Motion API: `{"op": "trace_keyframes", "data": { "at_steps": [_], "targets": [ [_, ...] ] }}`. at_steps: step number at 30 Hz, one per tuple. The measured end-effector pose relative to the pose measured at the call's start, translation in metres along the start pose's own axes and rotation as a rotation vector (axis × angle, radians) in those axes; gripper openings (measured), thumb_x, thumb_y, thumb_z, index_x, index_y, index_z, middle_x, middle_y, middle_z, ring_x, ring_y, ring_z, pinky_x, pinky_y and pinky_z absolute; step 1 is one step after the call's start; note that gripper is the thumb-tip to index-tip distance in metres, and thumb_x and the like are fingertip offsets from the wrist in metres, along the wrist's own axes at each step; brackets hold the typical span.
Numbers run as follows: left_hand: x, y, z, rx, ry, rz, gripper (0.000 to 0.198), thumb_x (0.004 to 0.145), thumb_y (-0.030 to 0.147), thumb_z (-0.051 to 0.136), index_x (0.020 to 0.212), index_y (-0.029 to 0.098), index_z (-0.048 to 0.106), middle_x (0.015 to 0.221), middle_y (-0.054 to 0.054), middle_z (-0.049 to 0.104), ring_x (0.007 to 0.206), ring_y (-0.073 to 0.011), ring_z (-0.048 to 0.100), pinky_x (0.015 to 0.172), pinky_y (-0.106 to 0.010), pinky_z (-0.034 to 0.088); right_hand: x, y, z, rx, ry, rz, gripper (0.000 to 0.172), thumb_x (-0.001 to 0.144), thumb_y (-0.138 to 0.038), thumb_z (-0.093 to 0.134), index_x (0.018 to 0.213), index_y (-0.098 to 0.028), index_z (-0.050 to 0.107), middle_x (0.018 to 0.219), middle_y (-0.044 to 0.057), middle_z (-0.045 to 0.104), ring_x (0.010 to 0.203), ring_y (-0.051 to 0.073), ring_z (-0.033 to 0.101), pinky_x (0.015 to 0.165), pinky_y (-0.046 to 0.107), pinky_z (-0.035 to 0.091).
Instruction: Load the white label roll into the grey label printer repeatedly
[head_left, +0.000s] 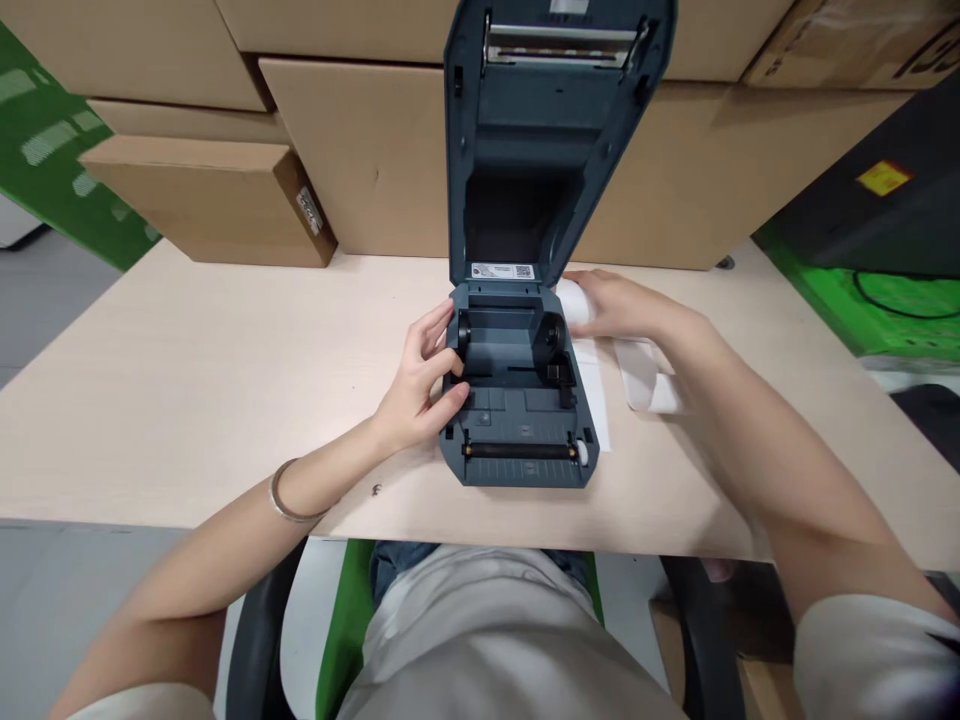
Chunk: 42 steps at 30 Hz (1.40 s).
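Note:
A dark grey label printer (517,400) stands on the table in front of me, its lid (547,110) raised. Inside the bay are two black roll holders and, near the front, a black roller (521,451); no roll sits between the holders. My left hand (431,385) grips the printer's left side wall, thumb and fingers over the rim. To the right of the printer, my right hand (611,305) is wrapped round a roll of white labels (574,299). A white strip (594,400) runs from the roll toward me along the printer's side.
A loose curled white strip (641,380) lies under my right forearm. Cardboard boxes (360,160) line the table's back edge, with a flatter box (195,195) at the left. A black case (862,190) and green surface are at the right. A chair armrest (262,640) is below the table (187,400).

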<state>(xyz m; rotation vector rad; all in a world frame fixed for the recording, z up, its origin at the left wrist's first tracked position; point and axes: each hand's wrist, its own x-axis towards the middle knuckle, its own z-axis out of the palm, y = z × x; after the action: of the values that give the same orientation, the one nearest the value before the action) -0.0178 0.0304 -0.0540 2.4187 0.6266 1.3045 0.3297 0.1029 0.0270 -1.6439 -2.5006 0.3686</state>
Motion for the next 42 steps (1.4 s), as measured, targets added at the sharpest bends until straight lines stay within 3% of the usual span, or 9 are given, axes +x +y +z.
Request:
{"op": "trace_keyframes", "data": {
  "at_steps": [4, 9, 16, 23, 27, 30, 33, 37, 42],
  "targets": [
    [0.000, -0.002, 0.002, 0.013, 0.011, 0.013, 0.030, 0.112, 0.047, 0.052, 0.099, 0.021, 0.059, 0.176, -0.015, 0.027, 0.169, -0.0376, 0.032, 0.136, -0.064, 0.040, -0.007, -0.006, -0.008, -0.158, -0.076, 0.011, 0.067, 0.076, -0.042, 0.081, 0.140, -0.027, 0.069, 0.132, 0.011, 0.076, 0.117, 0.038, 0.069, 0.094, 0.048, 0.055],
    [0.001, -0.003, 0.005, 0.002, 0.036, 0.040, 0.028, 0.112, 0.046, 0.052, 0.099, 0.022, 0.058, 0.175, -0.014, 0.029, 0.169, -0.0359, 0.033, 0.137, -0.061, 0.040, -0.043, -0.011, -0.060, -0.220, -0.065, 0.007, 0.061, 0.077, -0.046, 0.082, 0.135, -0.029, 0.070, 0.123, 0.008, 0.078, 0.106, 0.035, 0.074, 0.081, 0.043, 0.053],
    [0.000, -0.003, 0.008, -0.005, 0.049, 0.038, 0.030, 0.112, 0.048, 0.051, 0.099, 0.021, 0.057, 0.175, -0.015, 0.029, 0.168, -0.0366, 0.033, 0.136, -0.061, 0.040, -0.059, -0.051, -0.102, -0.103, -0.092, -0.125, 0.077, 0.064, -0.061, 0.091, 0.133, -0.033, 0.072, 0.113, 0.004, 0.081, 0.087, 0.028, 0.075, 0.065, 0.038, 0.054],
    [0.001, -0.003, 0.007, -0.012, 0.035, 0.050, 0.027, 0.112, 0.045, 0.052, 0.100, 0.021, 0.056, 0.174, -0.017, 0.027, 0.169, -0.0386, 0.031, 0.135, -0.064, 0.040, -0.007, -0.121, -0.051, -0.076, -0.235, -0.157, 0.063, 0.070, -0.048, 0.081, 0.129, -0.027, 0.072, 0.113, 0.004, 0.080, 0.092, 0.029, 0.074, 0.071, 0.036, 0.052],
    [0.001, -0.001, 0.006, -0.010, 0.026, 0.031, 0.024, 0.111, 0.041, 0.053, 0.098, 0.021, 0.057, 0.174, -0.018, 0.028, 0.169, -0.0390, 0.030, 0.136, -0.067, 0.036, 0.016, -0.116, -0.017, -0.133, -0.236, -0.175, 0.061, 0.070, -0.046, 0.079, 0.127, -0.025, 0.072, 0.116, 0.006, 0.081, 0.104, 0.034, 0.074, 0.080, 0.039, 0.054],
    [0.001, 0.001, 0.006, -0.022, 0.018, 0.014, 0.024, 0.111, 0.041, 0.053, 0.098, 0.021, 0.057, 0.174, -0.017, 0.028, 0.168, -0.0385, 0.031, 0.137, -0.066, 0.035, 0.016, -0.108, -0.004, -0.135, -0.214, -0.224, 0.067, 0.073, -0.051, 0.081, 0.132, -0.022, 0.072, 0.125, 0.009, 0.079, 0.120, 0.038, 0.071, 0.103, 0.050, 0.055],
    [0.001, 0.001, 0.007, -0.037, 0.024, 0.019, 0.023, 0.111, 0.040, 0.053, 0.098, 0.022, 0.056, 0.174, -0.017, 0.028, 0.168, -0.0377, 0.031, 0.137, -0.065, 0.035, -0.005, -0.112, -0.003, -0.187, -0.077, -0.270, 0.067, 0.085, -0.050, 0.076, 0.143, -0.015, 0.068, 0.139, 0.016, 0.073, 0.134, 0.041, 0.066, 0.124, 0.061, 0.043],
    [0.001, -0.002, 0.007, -0.049, 0.033, 0.031, 0.026, 0.111, 0.045, 0.054, 0.099, 0.021, 0.058, 0.175, -0.015, 0.028, 0.168, -0.0369, 0.032, 0.137, -0.063, 0.036, -0.060, -0.134, 0.003, -0.214, 0.140, -0.320, 0.053, 0.108, -0.041, 0.049, 0.146, -0.008, 0.066, 0.144, 0.022, 0.071, 0.133, 0.039, 0.068, 0.116, 0.059, 0.054],
    [-0.001, -0.005, 0.010, -0.049, 0.054, 0.020, 0.040, 0.114, 0.052, 0.043, 0.098, 0.022, 0.062, 0.177, -0.011, 0.028, 0.168, -0.0342, 0.034, 0.137, -0.058, 0.038, -0.119, -0.153, 0.043, -0.155, 0.189, -0.466, 0.068, 0.112, -0.057, 0.043, 0.157, -0.008, 0.057, 0.160, 0.022, 0.060, 0.149, 0.038, 0.059, 0.120, 0.058, 0.055]
  ]
}}
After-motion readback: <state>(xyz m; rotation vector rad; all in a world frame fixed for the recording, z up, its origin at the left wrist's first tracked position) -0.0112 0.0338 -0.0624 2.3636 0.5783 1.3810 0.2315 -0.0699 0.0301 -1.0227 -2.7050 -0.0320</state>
